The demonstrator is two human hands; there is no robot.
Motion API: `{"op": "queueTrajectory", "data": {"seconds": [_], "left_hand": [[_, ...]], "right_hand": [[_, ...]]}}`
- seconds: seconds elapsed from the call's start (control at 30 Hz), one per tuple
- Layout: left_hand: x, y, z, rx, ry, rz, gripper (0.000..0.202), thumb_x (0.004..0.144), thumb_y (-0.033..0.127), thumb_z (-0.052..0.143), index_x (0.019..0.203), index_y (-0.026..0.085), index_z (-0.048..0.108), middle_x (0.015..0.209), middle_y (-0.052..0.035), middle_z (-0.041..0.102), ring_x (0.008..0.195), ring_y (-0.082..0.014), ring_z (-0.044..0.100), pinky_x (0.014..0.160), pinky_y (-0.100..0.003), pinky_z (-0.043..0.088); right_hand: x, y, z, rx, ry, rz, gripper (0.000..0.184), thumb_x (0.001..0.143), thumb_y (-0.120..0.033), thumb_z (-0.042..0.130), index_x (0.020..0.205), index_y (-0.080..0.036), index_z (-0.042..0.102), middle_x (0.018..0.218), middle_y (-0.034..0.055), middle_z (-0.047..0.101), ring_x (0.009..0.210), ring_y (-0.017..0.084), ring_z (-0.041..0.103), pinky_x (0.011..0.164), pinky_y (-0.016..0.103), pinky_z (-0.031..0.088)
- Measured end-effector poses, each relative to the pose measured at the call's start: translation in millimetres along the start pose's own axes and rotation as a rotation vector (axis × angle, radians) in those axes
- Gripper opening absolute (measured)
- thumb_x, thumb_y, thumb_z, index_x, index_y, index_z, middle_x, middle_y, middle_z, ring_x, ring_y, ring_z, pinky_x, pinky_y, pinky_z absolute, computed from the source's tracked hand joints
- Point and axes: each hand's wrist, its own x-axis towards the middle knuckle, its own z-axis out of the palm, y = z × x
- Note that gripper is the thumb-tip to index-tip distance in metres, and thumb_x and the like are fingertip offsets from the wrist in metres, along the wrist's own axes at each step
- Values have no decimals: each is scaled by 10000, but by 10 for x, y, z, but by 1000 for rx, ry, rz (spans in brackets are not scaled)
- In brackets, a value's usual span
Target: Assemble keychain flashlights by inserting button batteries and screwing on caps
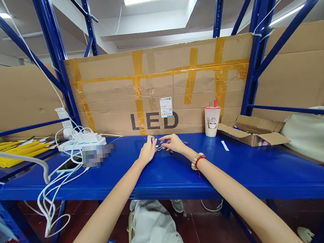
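My left hand is closed around something small and shiny at its fingertips, too small to name. Facing it, my right hand has its thumb and fingers drawn together at the same spot, beside small silvery pieces between the hands. Both hands are just above the middle of the blue tabletop. A thin purple pen-like item lies behind my right hand, partly hidden by it. A beaded bracelet with red cord is on my right wrist.
White cables and a power strip crowd the left side, near yellow packets. To the right stand a cup with a red straw and an open cardboard box. A cardboard panel closes the back.
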Motion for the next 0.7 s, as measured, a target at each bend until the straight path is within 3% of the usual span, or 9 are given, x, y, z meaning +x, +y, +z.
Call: {"op": "queueTrajectory", "data": {"seconds": [0.17, 0.37, 0.57, 0.7], "left_hand": [[21, -34, 16, -48, 27, 11, 179, 918, 365, 290, 975, 240, 403, 608, 28, 576, 642, -189, 584, 671, -295, 397], [50, -87, 62, -164, 63, 35, 125, 921, 334, 288, 897, 231, 353, 600, 43, 540, 589, -160, 549, 632, -272, 389], [51, -37, 79, -360, 97, 2, 123, 927, 290, 286, 834, 215, 319, 647, 51, 532, 448, -88, 466, 529, -216, 375], [76, -11, 91, -516, 78, -99, 143, 934, 293, 290, 830, 205, 333, 678, 49, 549, 379, -50, 429, 452, -184, 342]], "right_hand": [[-17, -9, 8, 40, 10, -2, 345, 645, -128, 725, 985, -85, 683, 839, 92, 708, 589, 111, 642, 445, 157, 526], [-1, -8, 26, 90, 46, 23, 197, 740, -175, 648, 898, -71, 704, 700, 72, 699, 529, 94, 622, 418, 151, 514], [34, 44, 53, 288, 61, 39, 235, 688, -210, 709, 896, -101, 706, 756, 65, 712, 702, 148, 666, 579, 226, 581], [35, 34, 55, 405, 62, 62, 230, 714, -205, 700, 925, -114, 696, 842, 80, 718, 788, 165, 674, 648, 246, 588]]}}
